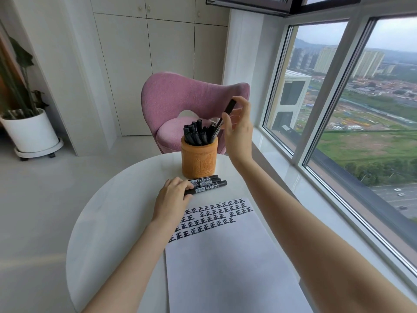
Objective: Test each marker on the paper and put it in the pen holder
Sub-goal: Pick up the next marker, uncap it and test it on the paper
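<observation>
Surface (108,222): round and white, with its near edge running out under the camera; it carries everything below.
Paper (225,267): a white sheet lying flat near the front, with rows of bold black test marks across its far end.
Pen holder (199,161): an orange carved cylinder standing upright beyond the paper, packed with stored markers (196,133).
Right hand (239,129): raised beside the holder, its fingers pinching the held marker.
Left hand (171,197): down on the surface, its fingers curled over the left ends of the lying markers.
Lying markers (209,182): three black ones side by side, between the holder's foot and the paper.
Held marker (228,108): black and capped, tilted, with its lower end at the holder's rim among the others.
</observation>
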The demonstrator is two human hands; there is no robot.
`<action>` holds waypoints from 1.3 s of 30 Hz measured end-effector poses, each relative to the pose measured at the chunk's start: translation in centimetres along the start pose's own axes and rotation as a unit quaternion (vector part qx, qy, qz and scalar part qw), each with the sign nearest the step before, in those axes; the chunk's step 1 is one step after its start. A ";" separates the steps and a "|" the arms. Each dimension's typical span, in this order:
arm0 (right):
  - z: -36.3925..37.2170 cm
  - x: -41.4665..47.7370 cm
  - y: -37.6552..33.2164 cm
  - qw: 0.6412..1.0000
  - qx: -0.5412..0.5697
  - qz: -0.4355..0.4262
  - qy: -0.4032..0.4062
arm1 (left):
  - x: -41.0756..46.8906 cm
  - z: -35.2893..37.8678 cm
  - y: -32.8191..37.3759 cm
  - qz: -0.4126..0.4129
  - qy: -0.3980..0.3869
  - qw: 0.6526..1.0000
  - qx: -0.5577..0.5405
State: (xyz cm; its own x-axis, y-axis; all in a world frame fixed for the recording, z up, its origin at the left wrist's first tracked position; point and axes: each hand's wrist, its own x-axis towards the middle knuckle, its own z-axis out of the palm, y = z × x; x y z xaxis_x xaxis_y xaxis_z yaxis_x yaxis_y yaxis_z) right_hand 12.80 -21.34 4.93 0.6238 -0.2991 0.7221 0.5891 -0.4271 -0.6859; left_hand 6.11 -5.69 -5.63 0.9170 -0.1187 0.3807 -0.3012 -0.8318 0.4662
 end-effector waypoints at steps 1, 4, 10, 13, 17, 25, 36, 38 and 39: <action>0.2 0.2 0.1 1.000 -0.003 -0.001 -0.004 | 0.0 0.0 0.0 0.000 -0.001 1.000 -0.001; 0.7 0.6 0.2 0.999 -0.025 0.011 -0.041 | 0.1 0.2 -0.1 -0.001 -0.003 1.000 -0.009; 1.2 0.4 0.3 0.980 -0.095 0.020 -0.172 | -0.1 0.6 -0.3 -0.008 -0.008 0.999 -0.031; 1.4 0.4 0.3 0.978 -0.117 0.016 -0.172 | -0.2 0.6 -0.4 -0.013 -0.006 0.999 -0.043; 1.4 1.1 0.3 0.971 -0.147 -0.020 -0.186 | -0.4 0.7 -0.4 -0.018 -0.001 0.998 -0.061; 0.6 2.1 -0.7 0.985 -0.108 -0.014 -0.134 | -0.7 0.9 -0.3 -0.023 -0.005 0.997 -0.068; 1.0 1.5 -0.1 0.955 -0.207 -0.029 -0.212 | -0.8 0.9 -0.3 -0.029 -0.008 0.997 -0.068; 0.8 1.5 -0.2 0.953 -0.209 -0.025 -0.217 | -0.8 0.9 -0.3 -0.029 -0.007 0.997 -0.069; 0.8 1.5 -0.2 0.954 -0.207 -0.023 -0.215 | -0.8 0.9 -0.2 -0.028 -0.005 0.997 -0.071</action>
State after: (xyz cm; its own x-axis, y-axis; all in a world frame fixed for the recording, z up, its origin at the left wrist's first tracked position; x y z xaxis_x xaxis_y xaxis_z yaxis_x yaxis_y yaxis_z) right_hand 14.02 -21.06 6.12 0.8082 0.0683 0.5849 0.4230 -0.7584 -0.4960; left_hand 5.70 -5.90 -6.74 0.9357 -0.0807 0.3433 -0.2832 -0.7522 0.5950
